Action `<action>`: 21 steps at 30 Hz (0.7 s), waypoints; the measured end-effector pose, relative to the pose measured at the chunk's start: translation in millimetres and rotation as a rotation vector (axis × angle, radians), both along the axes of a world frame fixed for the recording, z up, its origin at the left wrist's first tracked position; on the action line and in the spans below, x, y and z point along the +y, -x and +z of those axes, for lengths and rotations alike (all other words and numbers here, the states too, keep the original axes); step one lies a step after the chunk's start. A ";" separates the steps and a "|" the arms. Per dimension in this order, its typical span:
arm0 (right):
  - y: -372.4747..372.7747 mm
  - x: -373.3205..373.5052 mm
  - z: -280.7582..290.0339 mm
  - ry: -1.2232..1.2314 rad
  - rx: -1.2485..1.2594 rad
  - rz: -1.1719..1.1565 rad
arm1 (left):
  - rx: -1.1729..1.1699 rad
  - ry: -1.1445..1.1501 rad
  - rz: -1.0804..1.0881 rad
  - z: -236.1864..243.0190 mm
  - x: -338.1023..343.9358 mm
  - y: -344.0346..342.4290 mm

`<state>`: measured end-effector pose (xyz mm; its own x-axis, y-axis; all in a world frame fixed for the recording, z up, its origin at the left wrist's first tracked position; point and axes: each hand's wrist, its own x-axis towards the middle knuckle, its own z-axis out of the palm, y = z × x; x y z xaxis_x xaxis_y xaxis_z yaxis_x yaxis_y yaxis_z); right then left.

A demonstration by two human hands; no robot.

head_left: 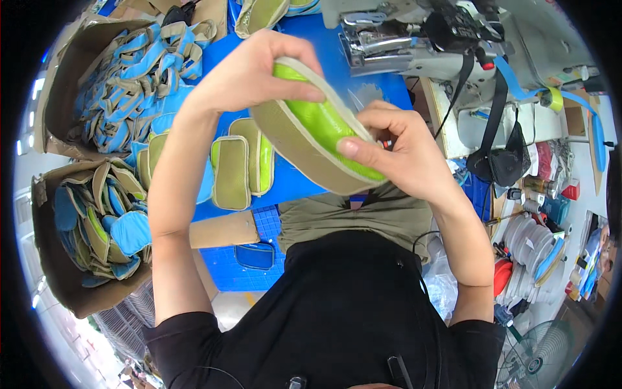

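Between my two hands, above my lap, is a long oval pouch with a tan mesh side, a shiny lime-green face and beige edging. My left hand grips its upper left end, thumb across the green face. At the lower right end my right hand is closed on it, thumb pressed on the green. A small red and dark thing shows by the right fingers; I cannot make out what it is. Two similar green and tan pouches lie on the blue table beside my left forearm.
Left of me, a cardboard box is heaped with blue and tan pieces. A nearer box holds green, tan and blue pouches. A sewing machine stands at the far right. Spools and a fan are on the right.
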<state>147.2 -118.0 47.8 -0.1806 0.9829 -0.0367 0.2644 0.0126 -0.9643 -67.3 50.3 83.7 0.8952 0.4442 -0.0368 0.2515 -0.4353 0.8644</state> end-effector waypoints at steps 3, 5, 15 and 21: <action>6.0 9.1 -9.3 0.246 0.601 -0.084 | 0.014 0.033 -0.018 -2.8 8.2 -9.7; 7.6 15.4 -19.2 0.242 0.710 -0.126 | -0.030 0.099 0.017 -11.0 22.5 -10.3; 22.8 35.5 -25.0 0.229 1.084 -0.373 | -0.278 0.477 0.422 -27.7 50.5 -42.6; 29.7 41.0 -28.7 0.168 1.110 -0.478 | -0.348 0.358 0.332 -53.4 81.2 -52.5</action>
<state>117.5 -77.1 19.2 0.1835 0.9569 -0.2253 -0.7603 -0.0071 -0.6496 -14.8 131.6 30.3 0.6970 0.7162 0.0350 -0.0002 -0.0486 0.9988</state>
